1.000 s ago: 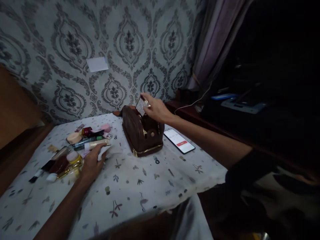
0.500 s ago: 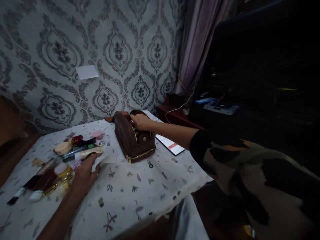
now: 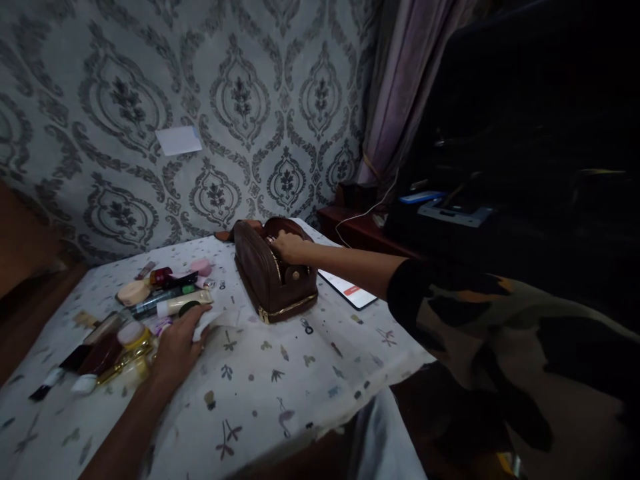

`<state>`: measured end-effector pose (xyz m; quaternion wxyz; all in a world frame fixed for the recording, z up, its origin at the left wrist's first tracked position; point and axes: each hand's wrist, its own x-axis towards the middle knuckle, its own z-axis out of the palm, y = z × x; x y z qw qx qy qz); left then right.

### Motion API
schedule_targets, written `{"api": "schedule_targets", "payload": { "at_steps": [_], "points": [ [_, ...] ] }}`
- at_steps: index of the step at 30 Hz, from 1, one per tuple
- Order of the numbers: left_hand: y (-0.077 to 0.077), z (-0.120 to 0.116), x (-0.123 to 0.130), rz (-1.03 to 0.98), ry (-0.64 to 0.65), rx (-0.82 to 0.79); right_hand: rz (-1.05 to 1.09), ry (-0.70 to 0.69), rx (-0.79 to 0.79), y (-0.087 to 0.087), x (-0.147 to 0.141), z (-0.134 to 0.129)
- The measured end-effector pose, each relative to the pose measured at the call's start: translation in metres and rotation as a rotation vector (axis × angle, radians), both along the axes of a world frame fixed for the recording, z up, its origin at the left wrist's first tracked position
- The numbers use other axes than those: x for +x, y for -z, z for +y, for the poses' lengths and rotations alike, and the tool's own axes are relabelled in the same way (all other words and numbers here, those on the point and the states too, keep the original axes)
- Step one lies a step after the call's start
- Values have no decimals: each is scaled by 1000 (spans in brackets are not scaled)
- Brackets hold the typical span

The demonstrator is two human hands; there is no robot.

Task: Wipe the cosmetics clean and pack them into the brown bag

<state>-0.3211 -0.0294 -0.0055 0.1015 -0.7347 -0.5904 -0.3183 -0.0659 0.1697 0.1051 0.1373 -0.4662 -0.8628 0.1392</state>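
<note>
A dark brown toiletry bag [image 3: 255, 270] with gold zips stands upright on the table, its top unzipped. My right hand [image 3: 293, 247] reaches into the opening; its fingertips are hidden inside, so I cannot tell what they hold. Something small and shiny shows beside them. Left of the bag, my left hand [image 3: 177, 347] rests low over the table with its fingers closed on a thin white tissue [image 3: 204, 325]. Close by lie a cream tube [image 3: 180, 303], a yellow jar with a pale lid [image 3: 134, 335], a dark red bottle [image 3: 103, 357] and a round beige container [image 3: 133, 293].
A phone with a lit screen [image 3: 350, 291] lies right of the bag. Several more cosmetics, among them a pink item [image 3: 201, 267] and a brush [image 3: 46, 385], lie at the left on the patterned tablecloth [image 3: 280, 400]. A white cable [image 3: 367, 212] hangs behind, near a dark red surface.
My right hand has shifted slightly within the bag's opening, and the shiny item shows more beside it. My left hand keeps its place. The whole view has shifted a little.
</note>
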Motion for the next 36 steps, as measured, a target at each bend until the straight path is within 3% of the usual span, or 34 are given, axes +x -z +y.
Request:
{"api": "schedule_targets", "payload": {
  "at_steps": [5,8,10,12,14,17,20,22,25,29,32,36],
  "points": [
    [-4,0,3,-47,-5,-47,-223,24,98,-19,-1,-17],
    [-7,-2,7,-83,20,-60,-241,-36,168,-37,-1,-26],
    [-8,-2,8,-101,30,-50,-245,25,261,-49,-1,-34],
    [-10,-2,7,-94,23,-47,-150,95,405,-58,-2,-45],
    [-12,-3,6,-84,2,-52,62,53,554,-58,-4,-64],
    [-17,-4,4,-102,-43,-34,406,-191,596,-38,-12,-102],
    [-19,-5,0,-125,-113,7,550,-468,420,4,-31,-136],
    [-20,-4,-4,-130,-141,33,572,-555,310,35,-48,-152],
    [-22,-4,-8,-149,-164,80,618,-521,73,74,-78,-164],
    [-25,-2,-16,-232,-255,145,833,-407,-367,103,-117,-164],
    [-29,-1,-25,-355,-343,207,902,-365,-467,114,-133,-161],
    [-36,-2,-46,-506,-468,286,899,-371,-496,119,-132,-159]
  ]
}}
